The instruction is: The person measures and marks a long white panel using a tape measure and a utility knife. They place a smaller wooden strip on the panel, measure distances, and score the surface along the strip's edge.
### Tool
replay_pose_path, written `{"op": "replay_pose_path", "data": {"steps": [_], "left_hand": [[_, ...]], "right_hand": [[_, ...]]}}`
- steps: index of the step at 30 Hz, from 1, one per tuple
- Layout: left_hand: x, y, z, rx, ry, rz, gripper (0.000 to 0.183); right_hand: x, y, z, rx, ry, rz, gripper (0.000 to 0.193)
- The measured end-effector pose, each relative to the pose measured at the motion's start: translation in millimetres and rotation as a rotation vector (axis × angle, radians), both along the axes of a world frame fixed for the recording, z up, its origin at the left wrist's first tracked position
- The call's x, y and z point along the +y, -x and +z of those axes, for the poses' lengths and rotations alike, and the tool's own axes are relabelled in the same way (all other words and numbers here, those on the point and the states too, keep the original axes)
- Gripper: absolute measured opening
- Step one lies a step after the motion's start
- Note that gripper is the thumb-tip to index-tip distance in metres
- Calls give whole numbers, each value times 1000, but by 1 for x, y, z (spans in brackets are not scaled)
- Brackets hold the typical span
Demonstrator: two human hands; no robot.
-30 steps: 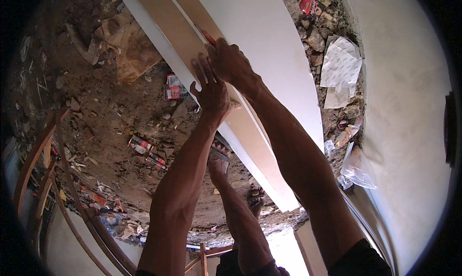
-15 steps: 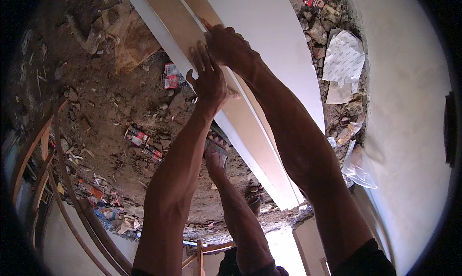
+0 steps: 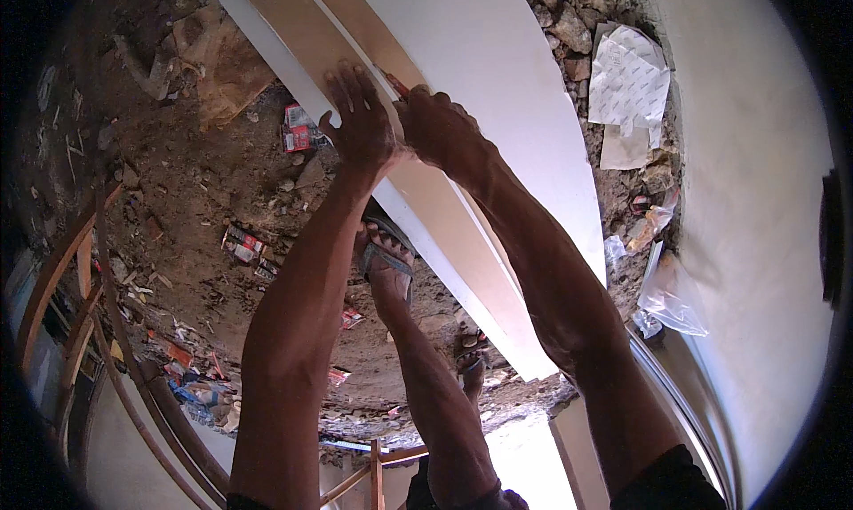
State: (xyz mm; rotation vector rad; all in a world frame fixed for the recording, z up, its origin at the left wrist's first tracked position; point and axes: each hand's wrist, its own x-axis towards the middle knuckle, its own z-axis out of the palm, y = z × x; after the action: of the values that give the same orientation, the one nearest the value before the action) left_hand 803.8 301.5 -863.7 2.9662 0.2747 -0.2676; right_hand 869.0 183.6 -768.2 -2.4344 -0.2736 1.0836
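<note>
A long white panel [image 3: 498, 75] stretches away from me over the ground. Along its left part runs a tan board strip [image 3: 289, 30], with a narrow white edge and a second tan band beside it. My left hand [image 3: 366, 137] lies on the strip with fingers spread, pressing on its surface. Close against it on the right, my right hand [image 3: 440, 132] is closed around a slim red tool [image 3: 396, 85]. Only the tool's front end shows at the white edge; my fist hides the rest, so its exact kind is unclear.
Rubble and crumpled red packets [image 3: 300, 130] litter the dirt floor. White paper sheets [image 3: 629, 75] and a clear plastic bag [image 3: 673, 297] lie by the pale wall [image 3: 755, 243] at right. My sandalled foot [image 3: 388, 257] is beside the panel. Curved wooden pieces [image 3: 53, 279] stand at left.
My right hand has slid nearer to me along the white edge with the red tool. My left hand remains spread on the strip. The whole view has shifted slightly.
</note>
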Motion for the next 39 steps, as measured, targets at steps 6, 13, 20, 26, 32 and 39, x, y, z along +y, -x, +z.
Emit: {"op": "replay_pose_path", "data": {"steps": [6, 13, 20, 26, 32, 39], "left_hand": [[3, 2, -9, 36, -160, -63, 147], [0, -5, 25, 173, -45, -66, 153], [6, -1, 13, 126, 51, -103, 154], [15, -1, 0, 122, 133, -148, 156], [16, -3, -6, 171, 133, -110, 157], [13, -4, -2, 202, 86, -101, 158]], "right_hand": [[-30, 36, -3, -15, -1, -5, 35], [-57, 69, 11, 17, 66, -48, 35], [-88, 102, 21, 137, 123, -63, 36], [-118, 137, 25, 213, 101, -177, 33], [-142, 168, 26, 226, 129, -199, 30], [-173, 201, 27, 200, 204, -118, 32]]}}
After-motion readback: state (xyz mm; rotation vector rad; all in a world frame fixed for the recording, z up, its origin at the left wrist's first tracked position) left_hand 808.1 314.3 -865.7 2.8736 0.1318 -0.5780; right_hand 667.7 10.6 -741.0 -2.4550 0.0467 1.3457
